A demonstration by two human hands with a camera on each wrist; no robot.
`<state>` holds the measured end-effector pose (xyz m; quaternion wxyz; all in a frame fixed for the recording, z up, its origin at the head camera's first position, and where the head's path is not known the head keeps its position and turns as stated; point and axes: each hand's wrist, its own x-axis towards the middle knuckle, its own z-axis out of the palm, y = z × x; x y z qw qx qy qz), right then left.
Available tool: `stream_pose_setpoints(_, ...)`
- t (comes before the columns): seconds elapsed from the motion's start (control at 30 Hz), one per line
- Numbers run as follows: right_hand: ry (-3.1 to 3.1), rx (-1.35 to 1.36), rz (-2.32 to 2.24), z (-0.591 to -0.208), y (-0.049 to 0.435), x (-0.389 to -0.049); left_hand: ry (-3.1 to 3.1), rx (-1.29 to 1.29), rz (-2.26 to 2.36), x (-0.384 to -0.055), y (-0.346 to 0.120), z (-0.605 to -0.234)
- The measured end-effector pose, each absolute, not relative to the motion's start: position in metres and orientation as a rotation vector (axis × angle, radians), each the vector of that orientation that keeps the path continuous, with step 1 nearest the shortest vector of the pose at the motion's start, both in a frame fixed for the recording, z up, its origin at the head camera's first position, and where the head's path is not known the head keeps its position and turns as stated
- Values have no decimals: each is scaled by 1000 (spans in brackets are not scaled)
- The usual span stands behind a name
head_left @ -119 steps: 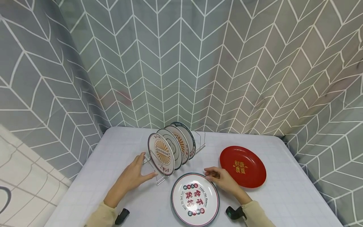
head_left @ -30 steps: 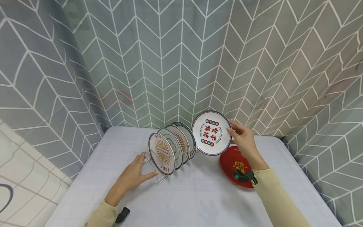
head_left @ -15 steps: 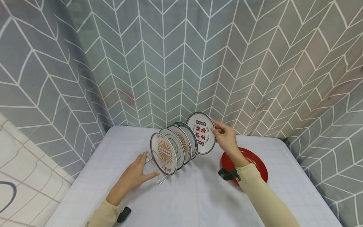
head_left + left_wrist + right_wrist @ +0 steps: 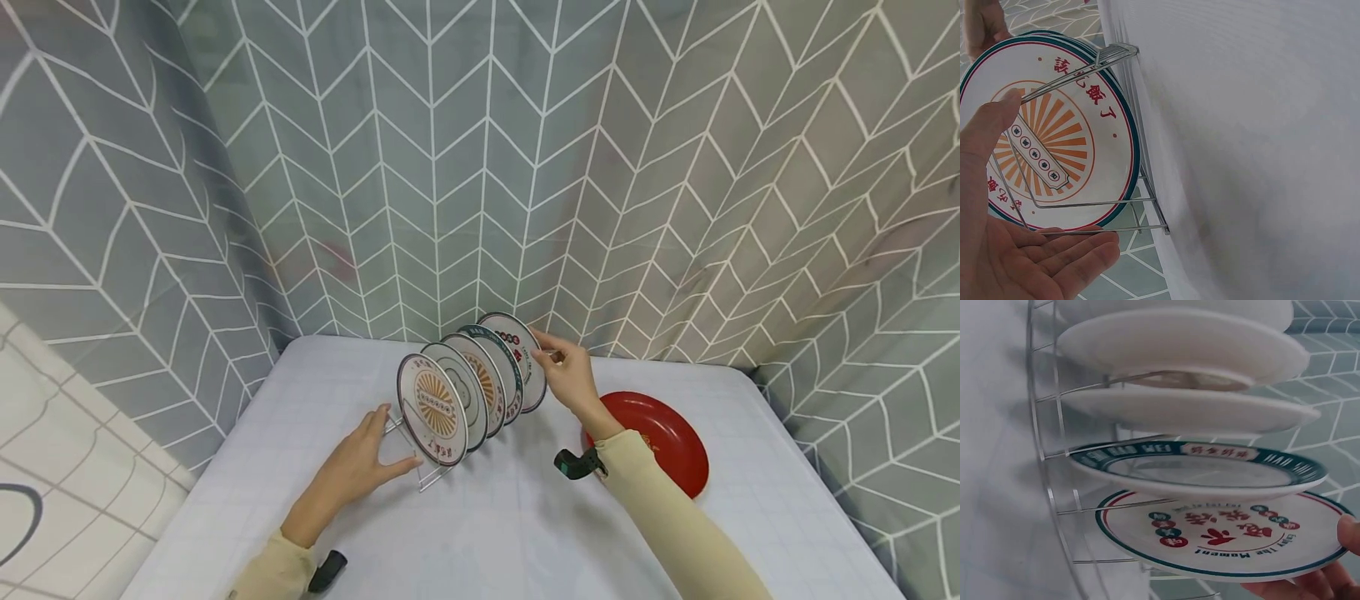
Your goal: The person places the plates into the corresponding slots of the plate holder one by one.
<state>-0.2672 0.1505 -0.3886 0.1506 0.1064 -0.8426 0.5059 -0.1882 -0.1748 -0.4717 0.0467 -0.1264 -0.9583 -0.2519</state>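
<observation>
My right hand [image 4: 567, 372] pinches the right rim of a white plate [image 4: 1222, 534] with red characters and a green-red border, thumb on its face and fingers behind. This plate stands tilted at the far end of a wire dish rack [image 4: 1047, 464], its lower edge among the wires. A green-rimmed plate [image 4: 1197, 464] stands just in front of it. Several plates fill the rack, the nearest being a white plate with an orange sunburst [image 4: 433, 408]. My left hand [image 4: 358, 467] spreads around the rack's near end, thumb and extended fingers [image 4: 1079, 265] touching the wires.
A red oval plate [image 4: 663, 433] with gold characters lies on the white-covered table [image 4: 480, 533], partly under the right forearm. Patterned grey curtains [image 4: 450, 167] hang behind and along the sides. A black strap device [image 4: 577, 463] sits at the right wrist.
The right hand has lifted the red-lettered plate from the table front, carried it up and then left behind the green-rimmed plate, and lowered it at the rack. The left hand stays put.
</observation>
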Motion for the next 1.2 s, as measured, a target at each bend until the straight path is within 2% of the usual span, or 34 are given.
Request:
stream_pose_setpoints(0.77, -2544, 333, 1610, -401, 157, -286, -2904, -378, -797, -189, -171, -472)
stream_pose_setpoints(1.0, -2515, 337, 1693, -397, 197, -257, -2919, -390, -804, -188, -169, -474)
stream_pose_setpoints(1.2, -2514, 292, 1672, -411, 243, -222, -2913, -385, -792, -187, -174, -472)
